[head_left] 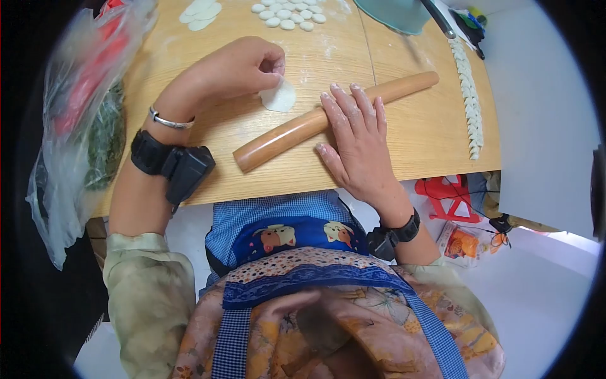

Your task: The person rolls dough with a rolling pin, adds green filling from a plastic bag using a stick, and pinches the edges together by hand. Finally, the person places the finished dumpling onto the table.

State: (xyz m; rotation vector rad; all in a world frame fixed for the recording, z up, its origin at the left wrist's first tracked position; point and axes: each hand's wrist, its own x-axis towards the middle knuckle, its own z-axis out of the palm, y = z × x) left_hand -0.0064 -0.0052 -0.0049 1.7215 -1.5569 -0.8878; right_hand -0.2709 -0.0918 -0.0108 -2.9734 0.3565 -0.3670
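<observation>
My left hand [252, 66] has its fingers closed on the upper edge of a thin round dough wrapper [278, 98], which touches the wooden table. To the right, my right hand [360, 139], dusted with flour, lies over a wooden rolling pin [284, 137] with its fingers stretched out flat. The pin lies at a slant, its right end farther from me. Several small dough pieces [288, 24] and a few flat wrappers [202, 12] lie at the far side.
A clear plastic bag [69, 120] with greens covers the table's left side. At the back right are a teal bowl [398, 16] with a dark handle beside it and a long row of folded dumplings [468, 101]. A red stool [449, 197] stands below the table's edge.
</observation>
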